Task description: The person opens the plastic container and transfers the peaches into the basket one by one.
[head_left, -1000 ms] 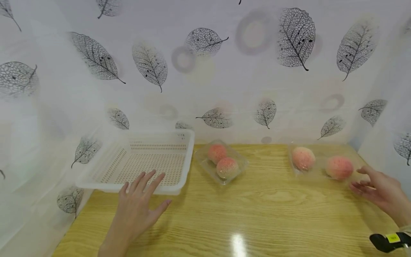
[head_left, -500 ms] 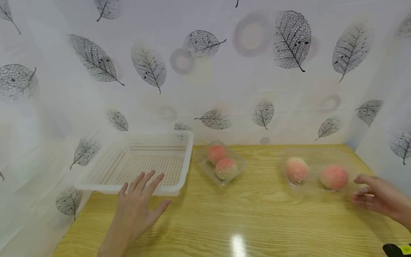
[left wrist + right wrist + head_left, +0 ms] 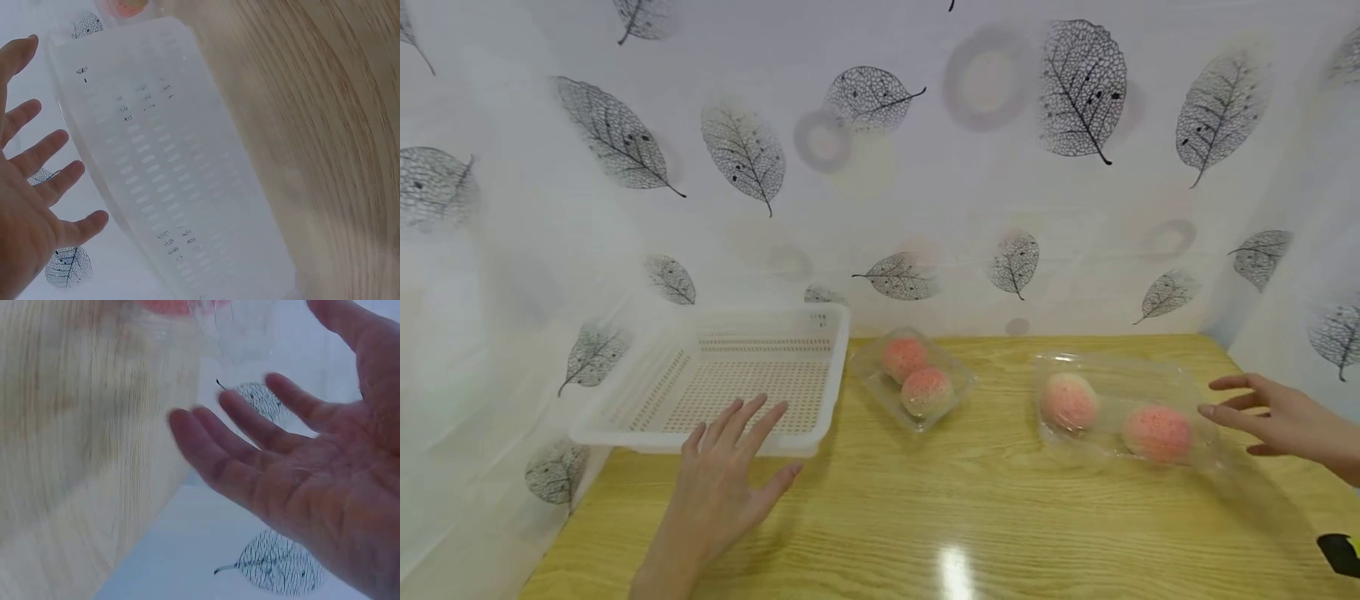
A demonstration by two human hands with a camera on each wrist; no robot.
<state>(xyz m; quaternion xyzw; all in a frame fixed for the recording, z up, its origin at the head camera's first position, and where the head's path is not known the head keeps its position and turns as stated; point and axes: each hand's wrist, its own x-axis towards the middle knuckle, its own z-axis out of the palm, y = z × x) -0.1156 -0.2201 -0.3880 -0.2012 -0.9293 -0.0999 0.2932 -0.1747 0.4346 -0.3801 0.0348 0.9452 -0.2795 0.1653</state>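
A clear plastic box (image 3: 1150,379) with two pink-and-cream, peach-like fruits (image 3: 1157,433) lies on the right of the table. My right hand (image 3: 1273,421) is just beyond its right end, fingers spread and nothing held; whether a fingertip touches the plastic I cannot tell. On the left, my left hand (image 3: 718,475) hovers by the front rim of a white perforated basket (image 3: 835,392), its fingers outstretched. The left wrist view shows those fingers apart from the basket's side (image 3: 156,156). In the right wrist view the palm of my right hand (image 3: 294,456) is bare.
Between basket and box sits a second clear tray (image 3: 955,379) with two similar fruits (image 3: 927,392). The wood-grain table (image 3: 880,508) runs back to a white curtain (image 3: 940,183) printed with leaves. Part of a black object (image 3: 1337,554) shows at the lower right edge.
The right-hand box has shifted left and nearer to me. My right hand's fingers have loosened from a curl and straightened. The left hand, basket and middle tray have stayed put.
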